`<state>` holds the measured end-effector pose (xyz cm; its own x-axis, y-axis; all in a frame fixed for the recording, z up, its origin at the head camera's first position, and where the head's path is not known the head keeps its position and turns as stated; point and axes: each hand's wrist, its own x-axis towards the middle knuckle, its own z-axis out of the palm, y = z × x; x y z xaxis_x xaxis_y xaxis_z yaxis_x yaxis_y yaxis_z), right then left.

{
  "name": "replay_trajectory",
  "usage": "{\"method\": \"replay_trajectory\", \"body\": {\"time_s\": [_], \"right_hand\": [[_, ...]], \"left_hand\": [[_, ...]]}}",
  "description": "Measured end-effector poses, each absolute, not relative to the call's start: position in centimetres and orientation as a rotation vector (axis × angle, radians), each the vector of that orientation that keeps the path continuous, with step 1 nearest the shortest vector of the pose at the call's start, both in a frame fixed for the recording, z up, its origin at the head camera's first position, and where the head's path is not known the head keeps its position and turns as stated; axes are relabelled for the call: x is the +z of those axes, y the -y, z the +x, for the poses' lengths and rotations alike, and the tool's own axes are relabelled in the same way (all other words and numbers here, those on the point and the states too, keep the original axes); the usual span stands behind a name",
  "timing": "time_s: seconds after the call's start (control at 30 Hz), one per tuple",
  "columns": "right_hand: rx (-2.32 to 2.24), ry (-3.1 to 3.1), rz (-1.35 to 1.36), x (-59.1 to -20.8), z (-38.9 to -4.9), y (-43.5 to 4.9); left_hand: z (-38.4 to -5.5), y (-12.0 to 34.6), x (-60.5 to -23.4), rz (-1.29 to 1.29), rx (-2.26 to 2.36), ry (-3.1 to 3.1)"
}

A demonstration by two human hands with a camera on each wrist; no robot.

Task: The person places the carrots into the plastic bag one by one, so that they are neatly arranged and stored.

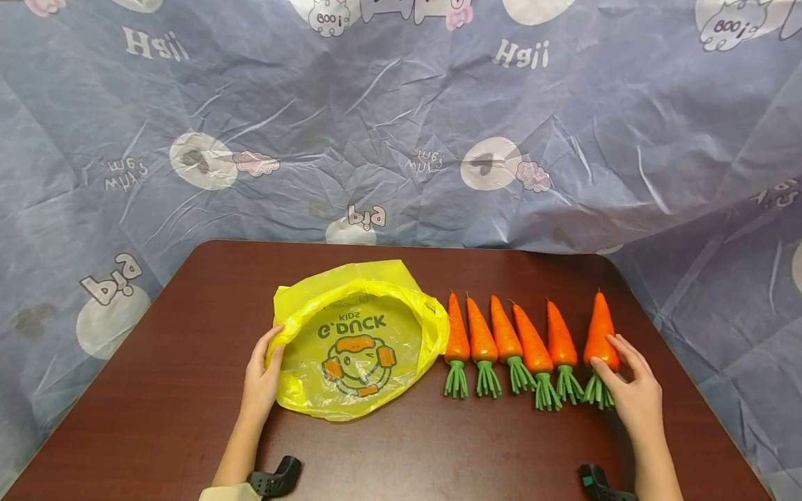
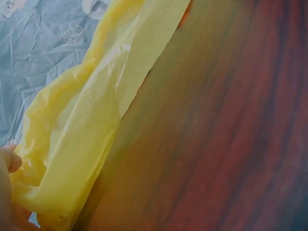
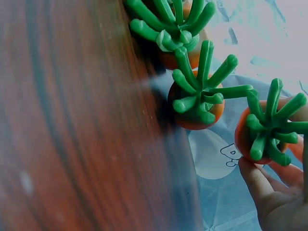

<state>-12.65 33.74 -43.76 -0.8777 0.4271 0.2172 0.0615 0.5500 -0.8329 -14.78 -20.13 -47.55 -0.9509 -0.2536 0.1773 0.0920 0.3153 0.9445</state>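
A yellow plastic bag [image 1: 354, 362] with a duck print lies on the table, its mouth spread toward me and its rim rolled. My left hand [image 1: 262, 376] pinches the bag's left rim between thumb and fingers; the left wrist view shows the thumb against the yellow film [image 2: 82, 159]. At the far right, my right hand [image 1: 635, 390] grips an orange carrot [image 1: 599, 330] round its thick end, just above the green stem stubs. In the right wrist view, that carrot's green stubs [image 3: 274, 127] face the camera, with thumb and fingers around its sides.
Several more carrots [image 1: 501, 334] lie in a row between bag and right hand, tips pointing away; the leftmost one [image 1: 457, 334] is against the bag's right edge. The dark brown table [image 1: 438, 459] ends at a grey-blue printed cloth [image 1: 388, 174] hanging behind and at the sides.
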Motion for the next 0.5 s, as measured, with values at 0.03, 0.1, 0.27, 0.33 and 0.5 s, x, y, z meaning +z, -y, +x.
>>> {"method": "replay_trajectory", "body": {"time_s": [0.03,0.1,0.27,0.33,0.5], "right_hand": [[1.263,2.384,-0.406,-43.7,-12.7,-33.7],[1.262,2.378,-0.417,-43.6,-12.8,-33.5],[1.259,2.389,-0.399,-43.6,-12.8,-33.3],[1.265,2.386,-0.375,-43.4,-12.8,-33.1],[1.27,2.383,-0.316,-43.1,-12.6,-32.7]], "left_hand": [[-14.8,20.2,-47.6,0.154,-1.669,2.297],[-14.8,20.2,-47.6,0.167,-1.661,2.298],[-14.8,20.3,-47.7,0.166,-1.657,2.286],[-14.8,20.4,-47.7,0.154,-1.66,2.282],[-14.2,19.9,-46.2,0.163,-1.693,2.288]]}}
